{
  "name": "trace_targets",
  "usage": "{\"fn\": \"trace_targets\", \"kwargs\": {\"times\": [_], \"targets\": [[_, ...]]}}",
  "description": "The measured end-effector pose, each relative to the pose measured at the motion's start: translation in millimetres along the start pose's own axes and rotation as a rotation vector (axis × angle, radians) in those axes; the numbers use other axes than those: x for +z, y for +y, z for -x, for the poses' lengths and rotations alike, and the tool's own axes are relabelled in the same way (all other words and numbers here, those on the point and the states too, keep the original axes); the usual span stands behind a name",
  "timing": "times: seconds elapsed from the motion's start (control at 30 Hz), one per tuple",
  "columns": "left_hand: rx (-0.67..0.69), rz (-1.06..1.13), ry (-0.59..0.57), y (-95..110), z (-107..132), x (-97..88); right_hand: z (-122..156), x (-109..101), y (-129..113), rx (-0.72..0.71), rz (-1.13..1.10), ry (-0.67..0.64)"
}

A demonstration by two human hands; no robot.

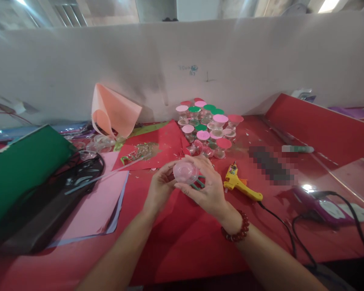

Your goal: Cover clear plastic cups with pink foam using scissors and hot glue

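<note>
Between my two hands is a small clear plastic cup (185, 173), held above the red tabletop with its round face toward me. My left hand (161, 184) curls its fingers around the cup's left side. On the other side, my right hand (210, 186) grips it between thumb and fingers, a red bead bracelet on that wrist. Green handles (199, 184), perhaps of scissors, show partly behind the right hand. Just beyond stand several clear cup pieces joined in pairs, topped with pink, red and green discs (203, 135). A yellow glue gun (241, 186) lies to the right.
At left are a black bag (48, 202), pink paper (94, 206) and a green board (30, 169). Scraps lie on red paper (166, 141). A purple power strip (324, 208) with cables sits at right, near a marker (297, 149). A white partition (139, 60) rises behind.
</note>
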State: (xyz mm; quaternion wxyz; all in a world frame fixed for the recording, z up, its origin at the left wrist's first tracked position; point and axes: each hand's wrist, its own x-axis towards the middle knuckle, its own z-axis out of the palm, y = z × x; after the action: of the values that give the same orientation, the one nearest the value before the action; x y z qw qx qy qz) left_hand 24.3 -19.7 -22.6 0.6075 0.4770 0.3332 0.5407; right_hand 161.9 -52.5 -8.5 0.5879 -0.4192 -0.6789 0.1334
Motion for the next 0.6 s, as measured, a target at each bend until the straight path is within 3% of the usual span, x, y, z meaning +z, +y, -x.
{"fn": "trace_targets", "kwargs": {"times": [0.6], "targets": [[0.034, -0.037, 0.017, -4.0, 0.5, 2.4, 5.4, 7.0, 0.7, 0.032, 0.070, 0.077]]}}
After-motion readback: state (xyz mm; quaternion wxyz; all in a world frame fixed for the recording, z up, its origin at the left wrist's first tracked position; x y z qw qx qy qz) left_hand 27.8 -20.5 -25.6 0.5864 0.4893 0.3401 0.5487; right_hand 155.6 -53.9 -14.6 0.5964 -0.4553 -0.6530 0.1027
